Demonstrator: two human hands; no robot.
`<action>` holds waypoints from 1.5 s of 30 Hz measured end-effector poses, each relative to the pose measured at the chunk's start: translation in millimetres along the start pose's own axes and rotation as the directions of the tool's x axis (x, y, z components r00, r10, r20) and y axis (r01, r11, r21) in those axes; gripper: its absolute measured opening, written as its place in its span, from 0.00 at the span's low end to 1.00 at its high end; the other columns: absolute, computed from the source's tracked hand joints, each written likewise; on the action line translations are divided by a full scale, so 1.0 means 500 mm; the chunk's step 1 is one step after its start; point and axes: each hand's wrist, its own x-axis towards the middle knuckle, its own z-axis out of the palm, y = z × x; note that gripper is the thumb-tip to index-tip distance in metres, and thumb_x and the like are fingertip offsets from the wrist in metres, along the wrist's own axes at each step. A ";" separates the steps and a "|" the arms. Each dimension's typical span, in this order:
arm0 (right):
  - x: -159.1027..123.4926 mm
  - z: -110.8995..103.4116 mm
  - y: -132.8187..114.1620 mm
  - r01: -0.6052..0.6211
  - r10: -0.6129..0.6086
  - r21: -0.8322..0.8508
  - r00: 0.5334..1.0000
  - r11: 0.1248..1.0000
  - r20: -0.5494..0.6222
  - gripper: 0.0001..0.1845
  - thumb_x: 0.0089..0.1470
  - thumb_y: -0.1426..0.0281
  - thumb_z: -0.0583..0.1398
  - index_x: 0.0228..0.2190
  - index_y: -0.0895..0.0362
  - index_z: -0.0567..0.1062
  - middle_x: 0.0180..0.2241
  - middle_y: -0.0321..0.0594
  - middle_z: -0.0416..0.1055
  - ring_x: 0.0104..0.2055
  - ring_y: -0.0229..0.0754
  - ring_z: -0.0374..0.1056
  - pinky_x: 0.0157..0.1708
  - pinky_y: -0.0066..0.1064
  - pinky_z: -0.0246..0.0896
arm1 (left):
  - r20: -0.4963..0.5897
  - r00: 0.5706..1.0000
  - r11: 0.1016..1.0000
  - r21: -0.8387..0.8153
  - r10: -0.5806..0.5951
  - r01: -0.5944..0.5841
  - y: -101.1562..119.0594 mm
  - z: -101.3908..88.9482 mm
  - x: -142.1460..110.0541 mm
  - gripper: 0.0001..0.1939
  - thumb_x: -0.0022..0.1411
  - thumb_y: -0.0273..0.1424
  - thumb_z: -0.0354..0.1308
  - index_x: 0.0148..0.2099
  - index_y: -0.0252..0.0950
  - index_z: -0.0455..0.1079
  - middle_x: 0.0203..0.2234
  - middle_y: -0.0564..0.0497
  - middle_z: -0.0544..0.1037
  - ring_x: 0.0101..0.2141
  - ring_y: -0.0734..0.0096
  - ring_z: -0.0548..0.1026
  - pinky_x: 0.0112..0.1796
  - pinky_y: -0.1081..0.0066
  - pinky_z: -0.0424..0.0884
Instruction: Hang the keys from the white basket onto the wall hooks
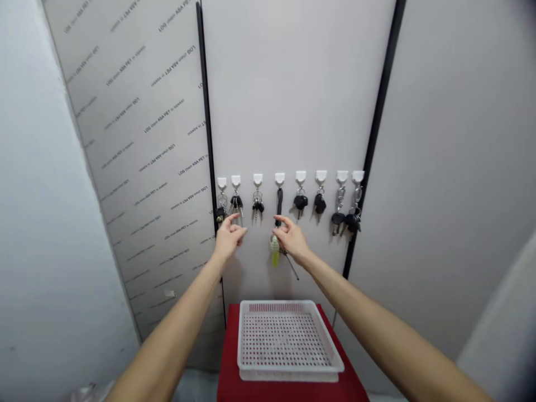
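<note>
A row of white adhesive hooks (280, 178) on the pale wall panel holds several sets of keys. My right hand (292, 240) is at a bunch of keys with a black strap (280, 201), thumb and index finger closed around the strap's lower part. Below those fingers dangle a yellow-green tag (275, 258) and a long thin dark piece. The strap's top is still at its hook. My left hand (228, 239) has thumb and index finger apart, holding nothing, just below a bunch of black-headed keys (236, 202).
Below the hands, a white perforated plastic basket (288, 371) rests on a red stand (229, 357). More black-headed keys (300, 202) hang to the right. Dark vertical strips (383, 95) border the panel, and printed sheeting (138, 139) covers the wall at left.
</note>
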 end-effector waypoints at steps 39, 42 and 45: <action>0.132 0.069 -0.064 0.016 -0.172 -0.624 0.966 0.781 -0.191 0.11 0.39 0.66 0.49 0.22 0.58 0.68 0.22 0.39 0.67 0.27 0.39 0.61 0.26 0.28 0.53 | -0.288 0.884 0.495 0.866 0.368 0.076 0.005 -0.002 0.090 0.12 0.47 0.35 0.46 0.36 0.39 0.63 0.38 0.47 0.60 0.39 0.62 0.59 0.34 0.66 0.59; 0.137 0.060 -0.061 0.059 -0.207 -0.524 0.951 0.850 -0.229 0.10 0.39 0.68 0.48 0.21 0.58 0.67 0.22 0.37 0.67 0.25 0.36 0.61 0.26 0.26 0.53 | -0.261 0.904 0.518 0.854 0.339 0.052 0.004 -0.020 0.097 0.10 0.49 0.32 0.42 0.32 0.39 0.63 0.35 0.49 0.61 0.35 0.68 0.62 0.30 0.72 0.60; 0.147 0.047 -0.078 0.084 -0.209 -0.406 0.939 0.910 -0.273 0.11 0.39 0.68 0.48 0.23 0.59 0.66 0.21 0.36 0.67 0.23 0.35 0.61 0.25 0.26 0.54 | -0.206 0.933 0.518 0.855 0.295 0.025 0.009 -0.040 0.104 0.12 0.50 0.33 0.40 0.30 0.38 0.63 0.30 0.49 0.64 0.30 0.72 0.64 0.27 0.74 0.59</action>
